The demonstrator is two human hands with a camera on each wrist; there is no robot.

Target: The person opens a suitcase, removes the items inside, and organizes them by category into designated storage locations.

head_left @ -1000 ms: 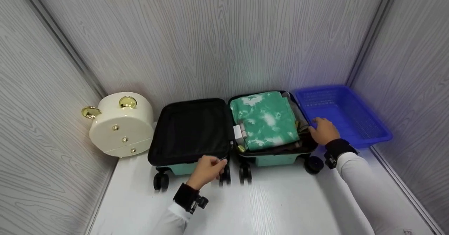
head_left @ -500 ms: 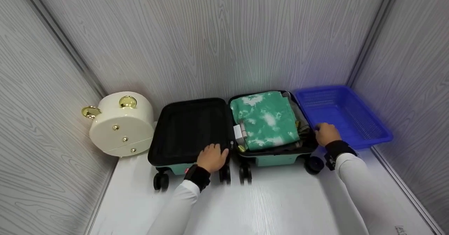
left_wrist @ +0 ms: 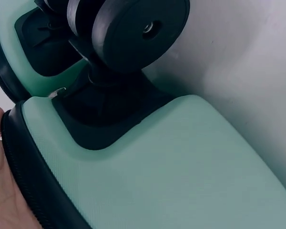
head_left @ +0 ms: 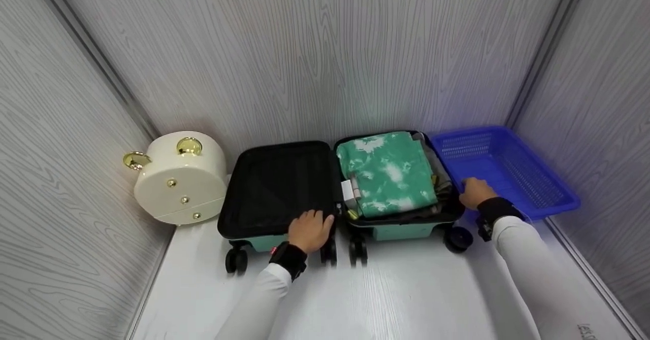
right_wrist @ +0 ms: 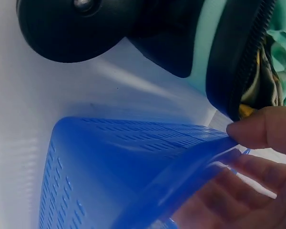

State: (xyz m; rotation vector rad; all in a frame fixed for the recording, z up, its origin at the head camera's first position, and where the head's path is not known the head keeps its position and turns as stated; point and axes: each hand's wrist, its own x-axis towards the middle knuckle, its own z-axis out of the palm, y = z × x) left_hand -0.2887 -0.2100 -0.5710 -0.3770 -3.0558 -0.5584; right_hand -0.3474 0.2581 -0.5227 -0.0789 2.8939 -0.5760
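A mint-green suitcase [head_left: 284, 188] lies spread open on the white surface, its left half black inside. My left hand [head_left: 310, 231] rests on the front edge of that half near the hinge, fingers extended; in the left wrist view the hand [left_wrist: 9, 191] lies along the black zip rim. Filling the right half is a folded green-and-white tie-dye cloth [head_left: 391, 172], with a small white box [head_left: 348, 192] beside it. My right hand [head_left: 476, 193] is at the blue plastic basket [head_left: 541, 162]; in the right wrist view, thumb and fingers [right_wrist: 264, 126] pinch its rim beside the suitcase.
A cream round case [head_left: 180, 182] with gold handles and knobs stands at the left. Black caster wheels [head_left: 358, 251] stick out from the suitcase's front side. Grey wood-grain walls [head_left: 304, 51] close in the back and both sides.
My left hand has moved forward from in front of the suitcase onto its front edge. The right hand has shifted slightly down and right, and its fingers now hold the basket's rim.
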